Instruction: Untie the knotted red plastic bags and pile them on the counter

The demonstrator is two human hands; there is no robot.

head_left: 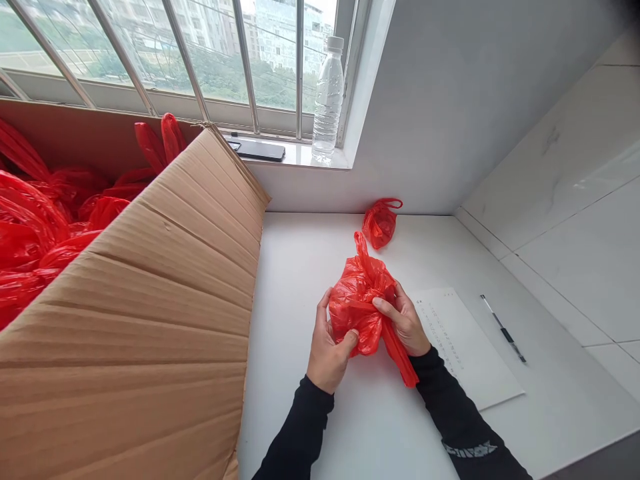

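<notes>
A crumpled red plastic bag (361,300) is held just above the white table (320,267), bunched into a ball with one handle sticking up and another strip hanging down to the right. My left hand (327,347) grips its left underside, thumb pressed into the plastic. My right hand (405,323) is closed on its right side, fingers curled over the bag. A second red bag (381,222), tied into a small bundle, lies farther back on the table.
A large open cardboard box (165,300) full of red plastic bags (45,220) fills the left side. A sheet of paper (465,347) and a pen (503,329) lie to the right. On the windowsill stand a water bottle (327,100) and a phone (260,149).
</notes>
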